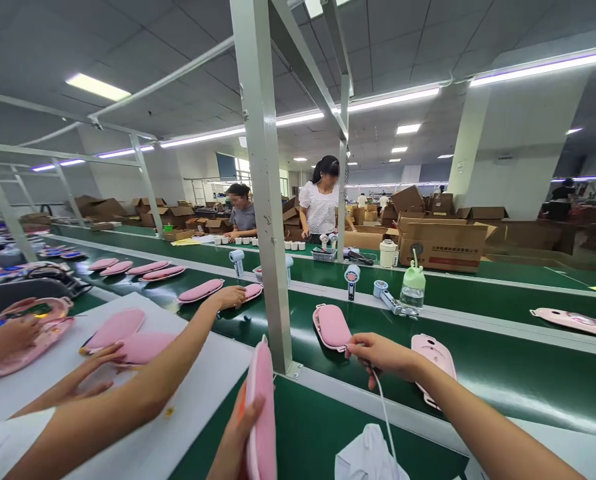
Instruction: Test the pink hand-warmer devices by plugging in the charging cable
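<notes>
My left hand (241, 427) is wrapped round a padded pink case (261, 413), held upright on edge at the bottom centre. Farther right, my right hand (378, 353) reaches over the belt with its fingers pinched at the near corner of another pink case (334, 327), which lies flat. A thin white cord (385, 407) hangs from below that hand down to a crumpled white wrapping (371, 457). Whether the fingers grip the case's corner or the cord's end is too small to tell. A pink shell (435, 360) with a recessed face lies behind my right wrist.
A metal post (268, 200) stands between my hands. A co-worker's arm (163, 367) reaches across from the left to pink cases. Handheld fans (351, 280), a green-topped bottle (413, 287) and a carton (443, 247) stand beyond.
</notes>
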`<action>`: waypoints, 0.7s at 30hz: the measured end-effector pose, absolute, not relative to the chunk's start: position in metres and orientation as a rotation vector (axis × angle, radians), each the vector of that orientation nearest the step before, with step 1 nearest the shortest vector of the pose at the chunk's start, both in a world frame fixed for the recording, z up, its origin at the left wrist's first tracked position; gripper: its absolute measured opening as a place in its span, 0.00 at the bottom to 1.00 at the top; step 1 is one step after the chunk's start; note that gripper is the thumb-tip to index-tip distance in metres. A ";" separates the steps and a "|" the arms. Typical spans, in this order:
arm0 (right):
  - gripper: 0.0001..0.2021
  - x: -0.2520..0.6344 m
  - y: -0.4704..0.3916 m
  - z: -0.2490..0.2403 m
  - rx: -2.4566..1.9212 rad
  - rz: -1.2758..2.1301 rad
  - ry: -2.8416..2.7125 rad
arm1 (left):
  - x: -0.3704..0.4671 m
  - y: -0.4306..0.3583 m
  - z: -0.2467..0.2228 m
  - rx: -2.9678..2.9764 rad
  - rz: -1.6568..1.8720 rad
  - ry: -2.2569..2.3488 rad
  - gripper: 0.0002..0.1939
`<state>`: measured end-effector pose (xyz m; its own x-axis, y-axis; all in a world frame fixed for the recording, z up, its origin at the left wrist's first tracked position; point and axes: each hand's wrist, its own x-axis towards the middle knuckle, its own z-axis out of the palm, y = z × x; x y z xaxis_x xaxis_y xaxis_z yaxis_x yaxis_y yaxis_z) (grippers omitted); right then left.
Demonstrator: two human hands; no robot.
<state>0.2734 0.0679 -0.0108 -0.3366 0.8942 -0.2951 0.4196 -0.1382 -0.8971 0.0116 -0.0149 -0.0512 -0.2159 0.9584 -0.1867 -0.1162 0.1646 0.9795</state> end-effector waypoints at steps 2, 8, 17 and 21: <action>0.13 0.259 0.065 -0.003 -1.390 1.418 -1.626 | 0.026 -0.007 -0.031 0.691 1.273 1.258 0.44; 0.30 0.229 0.051 0.033 -1.113 1.348 -1.513 | 0.068 0.026 0.010 0.558 1.440 0.959 0.31; 0.29 0.247 0.047 0.058 -1.075 1.287 -1.711 | 0.092 0.046 0.021 0.504 1.601 0.806 0.27; 0.21 0.259 0.048 0.061 -1.065 1.252 -1.738 | 0.074 0.053 0.028 0.720 1.588 0.732 0.39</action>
<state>0.2587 0.0482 0.0611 -0.3888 0.9168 0.0914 0.2039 0.1824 -0.9618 0.0743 0.0529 0.0282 -0.1244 0.9908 0.0529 -0.6032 -0.1178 0.7888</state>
